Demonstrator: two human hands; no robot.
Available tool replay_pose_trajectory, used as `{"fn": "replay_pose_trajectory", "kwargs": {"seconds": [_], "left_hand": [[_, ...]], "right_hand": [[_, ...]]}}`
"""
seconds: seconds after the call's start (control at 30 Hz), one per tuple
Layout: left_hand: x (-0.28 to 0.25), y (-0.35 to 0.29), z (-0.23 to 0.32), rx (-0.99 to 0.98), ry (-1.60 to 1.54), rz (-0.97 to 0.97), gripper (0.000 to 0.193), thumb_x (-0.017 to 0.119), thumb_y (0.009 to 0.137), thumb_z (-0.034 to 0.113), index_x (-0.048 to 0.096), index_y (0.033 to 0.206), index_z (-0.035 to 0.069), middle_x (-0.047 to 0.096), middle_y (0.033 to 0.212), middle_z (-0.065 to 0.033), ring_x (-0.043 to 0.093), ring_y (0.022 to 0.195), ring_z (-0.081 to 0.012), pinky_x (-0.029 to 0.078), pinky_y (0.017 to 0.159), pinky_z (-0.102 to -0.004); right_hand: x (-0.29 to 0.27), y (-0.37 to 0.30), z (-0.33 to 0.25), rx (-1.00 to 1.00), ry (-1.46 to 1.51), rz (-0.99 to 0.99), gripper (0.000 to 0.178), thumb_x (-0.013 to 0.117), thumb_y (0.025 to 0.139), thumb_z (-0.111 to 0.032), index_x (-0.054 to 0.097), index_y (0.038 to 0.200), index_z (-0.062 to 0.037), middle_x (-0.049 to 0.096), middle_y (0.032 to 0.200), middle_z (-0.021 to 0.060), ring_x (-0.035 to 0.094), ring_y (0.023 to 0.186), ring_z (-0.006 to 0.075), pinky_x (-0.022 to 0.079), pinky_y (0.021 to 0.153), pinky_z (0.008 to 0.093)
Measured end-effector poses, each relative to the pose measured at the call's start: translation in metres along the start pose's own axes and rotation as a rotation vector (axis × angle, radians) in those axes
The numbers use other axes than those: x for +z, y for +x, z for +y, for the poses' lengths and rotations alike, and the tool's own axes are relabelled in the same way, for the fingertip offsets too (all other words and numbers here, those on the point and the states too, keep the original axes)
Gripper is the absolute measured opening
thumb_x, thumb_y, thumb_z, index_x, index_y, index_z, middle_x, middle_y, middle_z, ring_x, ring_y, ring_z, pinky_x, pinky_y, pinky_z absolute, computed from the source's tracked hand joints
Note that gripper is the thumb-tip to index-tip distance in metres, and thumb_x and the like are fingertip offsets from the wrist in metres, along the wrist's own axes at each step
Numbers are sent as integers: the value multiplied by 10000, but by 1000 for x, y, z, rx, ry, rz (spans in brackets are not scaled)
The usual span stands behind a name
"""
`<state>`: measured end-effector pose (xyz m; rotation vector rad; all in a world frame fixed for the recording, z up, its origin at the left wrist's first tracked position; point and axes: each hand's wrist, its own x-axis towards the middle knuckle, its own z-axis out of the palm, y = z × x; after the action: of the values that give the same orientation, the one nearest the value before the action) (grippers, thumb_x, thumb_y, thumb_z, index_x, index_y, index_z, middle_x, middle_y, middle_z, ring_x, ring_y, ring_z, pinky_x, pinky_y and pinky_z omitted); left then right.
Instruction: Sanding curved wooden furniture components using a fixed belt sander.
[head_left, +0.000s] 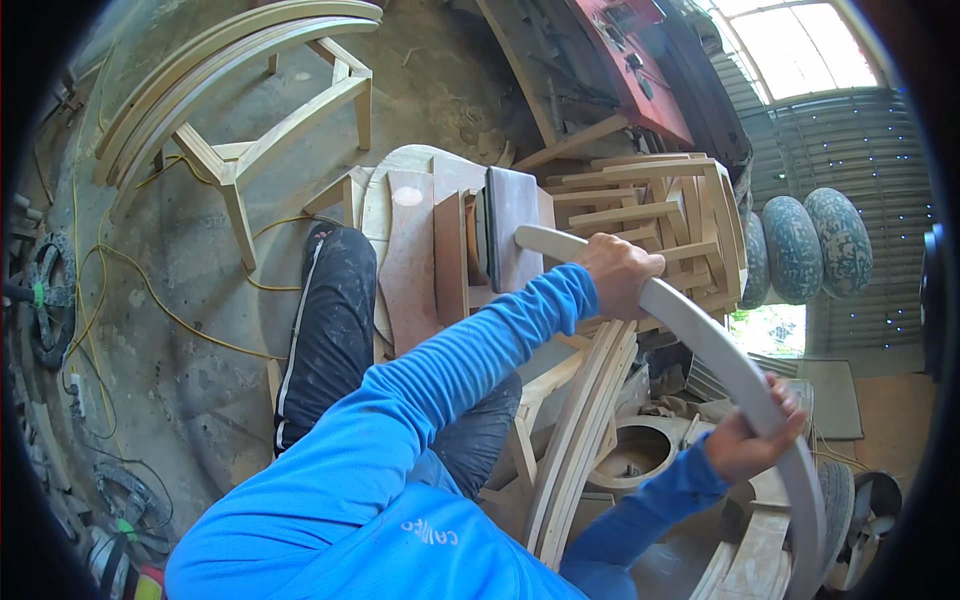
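Note:
A long curved wooden piece (710, 345) runs from the middle of the view down to the lower right, held in both hands. My left hand (620, 272) is closed around it near its far end. Farther down the curve, my right hand (757, 433) grips it with the fingers wrapped over its edge. The far tip lies against or just in front of the flat grey face of a sanding machine (514, 215); I cannot tell whether they touch. Wooden boards (412, 245) stand just left of that face. The piece's near end reaches the bottom right edge.
A curved wooden frame on legs (285, 120) stands at the far left. Stacked wooden frames (650, 210) sit behind the machine. More curved strips (580, 440) lean beside my right forearm, near a round metal opening (635, 450). A yellow cable (160, 310) crosses the floor.

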<state>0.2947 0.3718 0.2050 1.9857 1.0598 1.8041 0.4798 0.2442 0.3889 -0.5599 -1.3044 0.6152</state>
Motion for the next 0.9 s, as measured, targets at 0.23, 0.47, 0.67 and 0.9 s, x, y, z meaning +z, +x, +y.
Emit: {"fn": "replay_pose_trajectory", "kwargs": {"seconds": [0.23,0.47,0.67,0.9], "left_hand": [[-10,10,21,-269,-33,20,359,820,693,396,675,904,144,746,808,-108,746,768,-313,594,714,-463],[-34,20,-24,-47,-74,217,334,831,666,347,662,869,143,724,771,-97,737,727,-304,585,649,-426],[-32,8,-61,234,33,210,297,828,658,317,636,818,156,654,693,-45,697,644,-270,564,597,-425],[-13,-27,-94,436,245,-44,247,811,684,304,639,803,173,658,772,-13,696,771,-219,571,679,-398]], "right_hand": [[32,101,-6,217,34,-277,234,596,1058,-257,576,910,-76,550,909,50,553,959,210,444,1021,428],[77,77,15,52,61,-306,193,637,1038,-242,612,921,-91,571,935,40,562,998,206,466,1027,453],[22,-29,45,-157,-58,-173,125,691,994,-253,632,986,-143,650,1106,67,593,1138,267,433,1125,515],[-62,-192,82,414,280,148,371,760,937,-141,655,1285,-214,611,1404,122,592,1311,324,497,1129,521]]}}
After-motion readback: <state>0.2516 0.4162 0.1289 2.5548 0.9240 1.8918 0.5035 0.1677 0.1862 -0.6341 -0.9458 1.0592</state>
